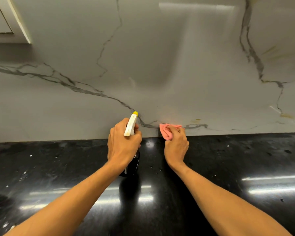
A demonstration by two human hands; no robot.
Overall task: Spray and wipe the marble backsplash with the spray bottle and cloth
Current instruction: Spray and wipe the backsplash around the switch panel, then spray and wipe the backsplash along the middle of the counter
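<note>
the left hand point(123, 143) curled round one dark spray bottle point(131, 128) over the black counter point(58, 167), its nozzle toward the far marble backsplash point(160, 65). just right, the right hand point(176, 143) pinched one bunched pink cloth point(166, 131) against the backsplash's lower edge.

Single view, a wide-angle cam on the person's head, facing forward and a bit down. The white marble backsplash with grey veins point(160, 65) fills the upper half of the frame, the glossy black stone countertop point(237, 159) the lower half. Pretty close in: the left hand point(121, 143) gripping the dark spray bottle with a white trigger head point(130, 127) and the right hand point(176, 148) holding the crumpled pink cloth point(165, 133) sit near centre.
</note>
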